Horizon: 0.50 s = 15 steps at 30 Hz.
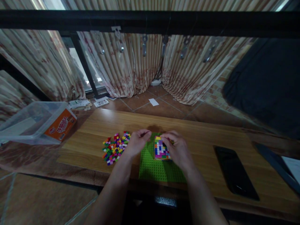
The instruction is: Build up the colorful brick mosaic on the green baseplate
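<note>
A green studded baseplate (152, 170) lies on the wooden table, with a block of many-coloured toy bricks (160, 148) built up on it. My right hand (178, 147) is over the right side of this block, thumb and forefinger pinched together at its top edge; whatever they hold is too small to make out. Just left of the block, my left hand (138, 142) hovers with thumb and forefinger tips together, and what is between them, if anything, cannot be seen. Beside that hand, a heap of loose coloured bricks (114, 148) is spread on the table.
On the right of the wooden table (201, 137) lies a black flat device (235, 172). A clear plastic bin (35, 122) with an orange label stands at the left. Beyond the table are a tiled floor and striped curtains (140, 68). A dark bar (150, 23) crosses above.
</note>
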Tool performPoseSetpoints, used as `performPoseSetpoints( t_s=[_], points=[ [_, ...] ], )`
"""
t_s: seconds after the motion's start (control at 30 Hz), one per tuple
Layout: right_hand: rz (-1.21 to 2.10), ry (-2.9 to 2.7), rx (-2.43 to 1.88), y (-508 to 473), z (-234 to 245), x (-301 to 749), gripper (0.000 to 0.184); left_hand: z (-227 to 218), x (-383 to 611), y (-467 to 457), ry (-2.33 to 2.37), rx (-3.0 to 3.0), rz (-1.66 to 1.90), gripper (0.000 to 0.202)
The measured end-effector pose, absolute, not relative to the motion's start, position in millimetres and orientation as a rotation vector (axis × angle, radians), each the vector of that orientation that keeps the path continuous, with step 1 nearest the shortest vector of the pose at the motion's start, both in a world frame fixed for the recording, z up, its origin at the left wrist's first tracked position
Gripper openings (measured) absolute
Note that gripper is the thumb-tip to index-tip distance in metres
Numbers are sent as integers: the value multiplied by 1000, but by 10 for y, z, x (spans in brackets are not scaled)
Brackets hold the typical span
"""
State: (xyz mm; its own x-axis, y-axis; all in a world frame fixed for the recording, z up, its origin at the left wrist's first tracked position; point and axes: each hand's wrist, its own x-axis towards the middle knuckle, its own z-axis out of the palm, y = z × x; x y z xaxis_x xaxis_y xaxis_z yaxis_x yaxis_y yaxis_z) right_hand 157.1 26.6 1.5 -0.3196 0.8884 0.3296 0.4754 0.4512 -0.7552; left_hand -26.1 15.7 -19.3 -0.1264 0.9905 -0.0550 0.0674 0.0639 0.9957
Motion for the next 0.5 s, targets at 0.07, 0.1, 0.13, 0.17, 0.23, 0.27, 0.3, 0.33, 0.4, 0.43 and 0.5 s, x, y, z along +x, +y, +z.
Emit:
performPoseSetpoints(
  t_s=[0.07,0.1,0.13,0.17,0.23,0.27,0.3,0.33,0.4,0.43,0.5],
  points=[
    [669,-1986,-1149,269,1,1548,20,-179,-243,153,1351,1151,1194,24],
    [653,-1995,-1152,274,-7,1541,19,-169,-235,151,1334,1149,1185,25],
    [637,-1999,-1156,280,-14,1537,18,-158,-226,150,1317,1147,1176,25],
    [623,-1999,-1160,287,-21,1534,18,-147,-216,148,1300,1146,1168,26],
    [609,-1992,-1166,298,-32,1529,17,-131,-191,146,1272,1149,1167,25],
    [608,-1987,-1171,301,-35,1527,16,-126,-177,145,1265,1154,1171,24],
    [608,-1983,-1177,303,-36,1524,16,-122,-163,143,1266,1164,1176,22],
    [611,-1978,-1184,302,-35,1521,16,-120,-150,142,1273,1175,1179,21],
    [615,-1964,-1199,296,-29,1514,16,-121,-128,141,1300,1195,1177,20],
    [619,-1959,-1204,292,-25,1510,16,-123,-120,141,1314,1202,1174,20],
    [614,-1951,-1217,285,-18,1504,16,-132,-110,144,1335,1209,1175,21]
  ],
)
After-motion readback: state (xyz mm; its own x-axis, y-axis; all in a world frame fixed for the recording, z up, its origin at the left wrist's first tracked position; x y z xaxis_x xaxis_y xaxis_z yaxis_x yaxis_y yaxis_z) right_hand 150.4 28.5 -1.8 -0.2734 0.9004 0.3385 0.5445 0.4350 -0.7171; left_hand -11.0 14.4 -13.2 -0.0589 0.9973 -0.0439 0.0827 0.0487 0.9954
